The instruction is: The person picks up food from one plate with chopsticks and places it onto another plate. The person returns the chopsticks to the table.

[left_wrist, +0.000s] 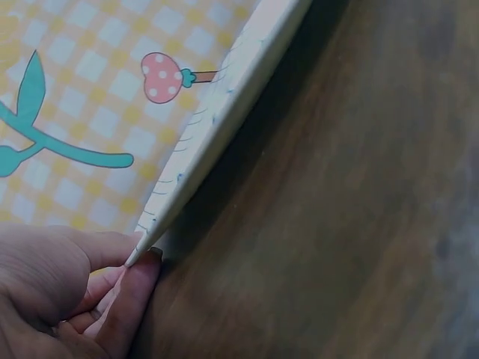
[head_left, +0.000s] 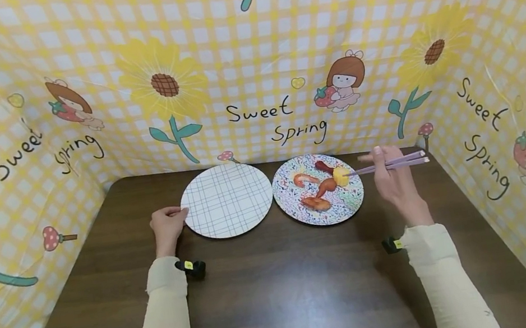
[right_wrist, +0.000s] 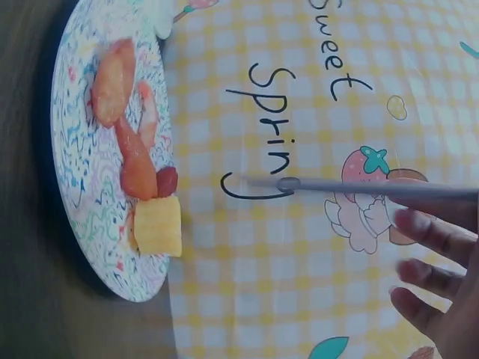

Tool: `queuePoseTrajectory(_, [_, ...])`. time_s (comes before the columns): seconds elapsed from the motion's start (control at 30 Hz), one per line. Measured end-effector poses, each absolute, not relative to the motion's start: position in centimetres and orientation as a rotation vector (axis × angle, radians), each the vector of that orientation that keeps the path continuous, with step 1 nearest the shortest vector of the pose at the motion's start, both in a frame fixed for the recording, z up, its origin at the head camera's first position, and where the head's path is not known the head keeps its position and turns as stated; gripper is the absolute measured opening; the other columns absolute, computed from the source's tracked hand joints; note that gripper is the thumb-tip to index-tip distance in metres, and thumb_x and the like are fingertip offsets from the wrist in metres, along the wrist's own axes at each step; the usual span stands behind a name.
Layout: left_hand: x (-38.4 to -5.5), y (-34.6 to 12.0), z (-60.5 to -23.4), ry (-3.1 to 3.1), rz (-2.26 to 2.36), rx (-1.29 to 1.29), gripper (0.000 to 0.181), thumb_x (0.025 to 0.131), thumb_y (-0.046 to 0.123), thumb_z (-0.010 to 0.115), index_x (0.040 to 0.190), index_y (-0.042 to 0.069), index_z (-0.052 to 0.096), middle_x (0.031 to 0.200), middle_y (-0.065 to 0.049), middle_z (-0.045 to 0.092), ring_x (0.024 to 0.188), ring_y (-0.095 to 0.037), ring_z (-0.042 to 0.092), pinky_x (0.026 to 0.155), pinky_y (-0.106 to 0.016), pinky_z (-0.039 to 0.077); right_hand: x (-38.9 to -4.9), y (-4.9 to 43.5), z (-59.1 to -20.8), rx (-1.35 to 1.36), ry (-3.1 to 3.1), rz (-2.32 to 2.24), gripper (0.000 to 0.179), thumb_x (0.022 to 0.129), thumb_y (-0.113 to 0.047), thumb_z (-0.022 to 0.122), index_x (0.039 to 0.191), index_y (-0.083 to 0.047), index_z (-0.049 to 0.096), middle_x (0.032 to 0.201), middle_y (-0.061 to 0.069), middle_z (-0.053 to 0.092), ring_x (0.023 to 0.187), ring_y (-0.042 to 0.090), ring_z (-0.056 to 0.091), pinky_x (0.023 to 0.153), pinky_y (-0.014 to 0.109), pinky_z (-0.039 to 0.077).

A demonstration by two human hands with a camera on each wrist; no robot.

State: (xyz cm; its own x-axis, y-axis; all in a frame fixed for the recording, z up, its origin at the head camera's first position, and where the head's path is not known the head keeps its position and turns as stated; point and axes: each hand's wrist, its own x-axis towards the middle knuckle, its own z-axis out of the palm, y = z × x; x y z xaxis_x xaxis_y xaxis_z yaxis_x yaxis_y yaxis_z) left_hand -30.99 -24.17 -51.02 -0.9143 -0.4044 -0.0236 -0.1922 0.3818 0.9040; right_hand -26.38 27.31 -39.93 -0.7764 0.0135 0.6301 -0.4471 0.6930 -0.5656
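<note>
My left hand point(head_left: 168, 225) pinches the left rim of a white plate point(head_left: 227, 200) with blue grid lines, thumb on top in the left wrist view. My right hand point(head_left: 397, 183) holds a pair of purple chopsticks point(head_left: 390, 163), their tips raised above the right side of a speckled plate point(head_left: 290, 211). In the right wrist view the chopsticks stand apart from the food. On the speckled plate lie a yellow corn piece point(right_wrist: 159, 226), a drumstick point(right_wrist: 135, 161), a chicken wing point(right_wrist: 112, 82), a shrimp point(head_left: 303, 178) and a dark red piece point(head_left: 323, 166).
Both plates sit side by side near the back of a dark wooden table point(head_left: 288, 296). A yellow checked cloth point(head_left: 238, 65) with printed flowers and figures rises behind the table and on both sides.
</note>
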Motion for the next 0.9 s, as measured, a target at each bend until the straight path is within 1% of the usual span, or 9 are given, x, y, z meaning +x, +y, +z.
queuePoseTrajectory(0.07, [-31.0, -24.1, -51.2, -2.421, -1.55, 0.545, 0.034, 0.091, 0.019, 0.075, 0.113, -0.007, 0.073, 0.077, 0.001, 0.071, 0.054, 0.005, 0.058, 0.056, -0.013, 0.048, -26.0, 27.1, -39.8, 0.302, -2.373, 0.929, 0.06, 0.112, -0.028, 0.032, 0.091, 0.003, 0.079, 0.092, 0.025, 0.072, 0.095, 0.044, 0.061, 0.087, 0.05, 0.044])
queuePoseTrajectory(0.2, [-30.9, -23.9, -51.4, -2.412, -1.51, 0.569, 0.032, 0.091, 0.02, 0.076, 0.111, -0.006, 0.074, 0.083, -0.004, 0.073, 0.059, 0.004, 0.057, 0.057, -0.013, 0.047, -25.4, 26.7, -39.9, 0.213, -2.555, 0.814, 0.065, 0.111, -0.038, 0.034, 0.086, 0.001, 0.079, 0.096, 0.025, 0.075, 0.095, 0.045, 0.07, 0.084, 0.057, 0.053])
queuePoseTrajectory(0.37, [-30.8, -23.6, -51.4, -2.396, -1.449, 0.586, 0.03, 0.091, 0.022, 0.076, 0.107, -0.004, 0.076, 0.092, -0.013, 0.075, 0.073, -0.006, 0.057, 0.065, -0.018, 0.044, -25.5, 26.0, -40.4, 0.391, -2.581, 0.772, 0.051, 0.111, -0.03, 0.042, 0.091, 0.0, 0.077, 0.087, 0.017, 0.076, 0.08, 0.033, 0.073, 0.071, 0.048, 0.057])
queuePoseTrajectory(0.43, [-30.8, -23.5, -51.4, -2.387, -1.443, 0.593, 0.03, 0.091, 0.022, 0.076, 0.107, -0.003, 0.076, 0.093, -0.014, 0.075, 0.078, -0.01, 0.059, 0.067, -0.02, 0.044, -25.9, 25.5, -40.8, 0.466, -2.546, 0.796, 0.045, 0.11, -0.025, 0.046, 0.087, -0.002, 0.076, 0.076, 0.013, 0.072, 0.068, 0.027, 0.067, 0.063, 0.043, 0.053])
queuePoseTrajectory(0.5, [-30.9, -23.4, -51.5, -2.384, -1.448, 0.602, 0.03, 0.091, 0.022, 0.075, 0.107, -0.003, 0.076, 0.094, -0.014, 0.074, 0.083, -0.015, 0.061, 0.068, -0.021, 0.045, -26.5, 25.1, -41.4, 0.498, -2.517, 0.832, 0.04, 0.108, -0.022, 0.05, 0.087, -0.002, 0.076, 0.074, 0.011, 0.07, 0.067, 0.025, 0.064, 0.062, 0.04, 0.051])
queuePoseTrajectory(0.6, [-30.9, -23.4, -51.5, -2.377, -1.462, 0.616, 0.03, 0.092, 0.021, 0.075, 0.108, -0.004, 0.075, 0.097, -0.016, 0.074, 0.091, -0.023, 0.063, 0.07, -0.023, 0.045, -27.5, 24.5, -42.4, 0.546, -2.518, 0.894, 0.035, 0.108, -0.017, 0.051, 0.091, 0.0, 0.076, 0.078, 0.013, 0.071, 0.07, 0.027, 0.064, 0.067, 0.043, 0.053])
queuePoseTrajectory(0.73, [-31.0, -23.3, -51.3, -2.359, -1.483, 0.61, 0.03, 0.092, 0.02, 0.074, 0.108, -0.005, 0.075, 0.1, -0.021, 0.073, 0.099, -0.029, 0.062, 0.075, -0.026, 0.044, -28.7, 23.9, -43.5, 0.574, -2.575, 0.99, 0.036, 0.109, -0.02, 0.048, 0.106, -0.001, 0.078, 0.101, 0.017, 0.076, 0.094, 0.033, 0.071, 0.085, 0.05, 0.056])
queuePoseTrajectory(0.83, [-31.0, -23.3, -51.3, -2.36, -1.488, 0.615, 0.03, 0.092, 0.02, 0.074, 0.109, -0.005, 0.075, 0.101, -0.02, 0.074, 0.097, -0.027, 0.063, 0.074, -0.024, 0.045, -29.5, 23.7, -44.1, 0.596, -2.618, 1.013, 0.037, 0.11, -0.021, 0.047, 0.11, -0.001, 0.077, 0.101, 0.018, 0.076, 0.096, 0.035, 0.07, 0.086, 0.051, 0.055])
queuePoseTrajectory(0.9, [-31.0, -23.3, -51.3, -2.366, -1.489, 0.63, 0.031, 0.092, 0.021, 0.075, 0.11, -0.004, 0.075, 0.101, -0.018, 0.074, 0.092, -0.023, 0.065, 0.072, -0.022, 0.046, -29.8, 23.7, -44.3, 0.638, -2.668, 0.916, 0.036, 0.11, -0.021, 0.046, 0.11, 0.002, 0.074, 0.092, 0.019, 0.073, 0.087, 0.034, 0.068, 0.082, 0.049, 0.054])
